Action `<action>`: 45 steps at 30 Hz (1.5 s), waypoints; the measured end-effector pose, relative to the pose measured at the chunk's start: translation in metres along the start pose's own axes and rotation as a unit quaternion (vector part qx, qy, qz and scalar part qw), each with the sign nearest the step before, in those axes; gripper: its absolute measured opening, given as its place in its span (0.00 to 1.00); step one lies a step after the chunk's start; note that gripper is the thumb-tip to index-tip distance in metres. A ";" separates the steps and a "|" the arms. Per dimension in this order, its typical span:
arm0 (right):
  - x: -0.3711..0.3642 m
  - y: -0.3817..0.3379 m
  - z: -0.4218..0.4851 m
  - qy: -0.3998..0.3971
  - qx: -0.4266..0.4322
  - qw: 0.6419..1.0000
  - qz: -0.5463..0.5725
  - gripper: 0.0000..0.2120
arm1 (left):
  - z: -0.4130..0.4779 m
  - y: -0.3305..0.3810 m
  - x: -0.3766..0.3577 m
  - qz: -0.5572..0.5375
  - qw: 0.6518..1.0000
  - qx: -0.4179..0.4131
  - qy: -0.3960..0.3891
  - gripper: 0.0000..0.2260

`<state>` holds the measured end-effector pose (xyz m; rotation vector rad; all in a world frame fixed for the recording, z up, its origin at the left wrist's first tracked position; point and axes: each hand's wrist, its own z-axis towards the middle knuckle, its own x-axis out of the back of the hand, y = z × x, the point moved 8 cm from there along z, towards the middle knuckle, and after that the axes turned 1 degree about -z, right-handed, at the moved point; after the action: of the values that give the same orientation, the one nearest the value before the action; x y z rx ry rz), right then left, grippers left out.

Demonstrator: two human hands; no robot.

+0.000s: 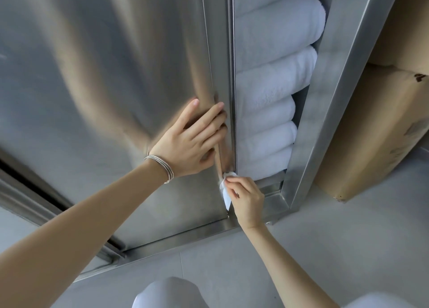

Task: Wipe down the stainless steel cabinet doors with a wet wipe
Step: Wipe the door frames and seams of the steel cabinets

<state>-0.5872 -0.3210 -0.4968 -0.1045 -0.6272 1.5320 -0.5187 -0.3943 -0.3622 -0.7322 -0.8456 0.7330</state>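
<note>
The crumpled white wet wipe (226, 195), pinched in the right hand (248, 199), presses the brushed steel cabinet door (104, 75) at its lower right edge. The left hand (190, 142) grips that edge higher up. Folded towels (274, 75) fill the narrow opening beside it; a cardboard box (371, 133) stands further right
</note>
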 end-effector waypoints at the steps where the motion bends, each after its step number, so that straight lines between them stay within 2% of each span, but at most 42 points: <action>1: -0.001 0.001 -0.003 -0.008 -0.009 1.000 -0.008 0.10 | 0.000 0.000 0.001 -0.004 1.000 -0.001 0.006 0.20; 3: 0.001 -0.002 -0.001 -0.009 -0.015 1.000 -0.009 0.11 | -0.001 0.000 0.002 -0.009 1.000 -0.001 0.017 0.20; 7: 0.010 -0.012 0.034 0.065 -0.019 0.995 0.069 0.09 | -0.001 0.001 0.003 -0.010 0.999 0.001 0.033 0.18; 9: 0.006 -0.009 0.032 0.075 -0.036 0.993 0.080 0.07 | 0.000 0.000 0.003 -0.005 0.999 0.001 0.035 0.18; 11: -0.004 0.003 0.001 0.031 -0.060 0.996 0.053 0.08 | -0.001 0.000 0.002 0.001 1.000 0.000 0.031 0.19; 14: -0.024 0.028 -0.053 -0.091 -0.102 0.991 -0.007 0.12 | -0.001 0.000 0.002 -0.003 1.000 -0.004 0.029 0.20; 16: -0.029 0.036 -0.065 -0.116 -0.119 0.986 -0.017 0.13 | -0.001 0.000 0.002 -0.005 1.000 -0.001 0.031 0.20; 20: -0.022 0.028 -0.041 -0.012 -0.110 0.993 0.052 0.05 | -0.001 -0.001 0.000 -0.001 0.999 0.000 0.034 0.20; 23: -0.023 0.031 -0.043 0.012 -0.126 0.990 0.063 0.06 | -0.001 0.001 0.000 0.000 0.999 -0.004 0.034 0.20; 29: -0.043 0.055 -0.090 -0.068 -0.228 0.970 0.046 0.12 | 0.000 0.000 0.002 0.001 0.999 -0.003 0.035 0.20; 33: -0.060 0.069 -0.116 -0.166 -0.286 0.943 0.017 0.11 | 0.000 0.000 0.002 -0.003 1.000 -0.005 0.029 0.20; 36: -0.065 0.074 -0.118 -0.221 -0.303 0.927 0.020 0.09 | 0.000 0.001 0.001 -0.006 1.000 -0.008 0.022 0.20; 38: -0.057 0.073 -0.111 -0.239 -0.275 0.931 0.014 0.10 | 0.002 0.001 0.001 -0.009 1.000 -0.007 0.025 0.20; 41: -0.024 0.074 -0.098 -0.227 -0.271 0.935 0.011 0.11 | 0.008 0.005 0.001 -0.014 1.000 -0.006 0.027 0.19; 45: 0.033 0.075 -0.057 -0.139 -0.249 0.958 0.003 0.12 | 0.027 0.013 -0.001 -0.025 0.999 -0.006 0.032 0.20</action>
<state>-0.6314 -0.2668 -0.5678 -0.2770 -1.2325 1.3752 -0.5451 -0.3806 -0.3610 -0.7386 -0.8082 0.6581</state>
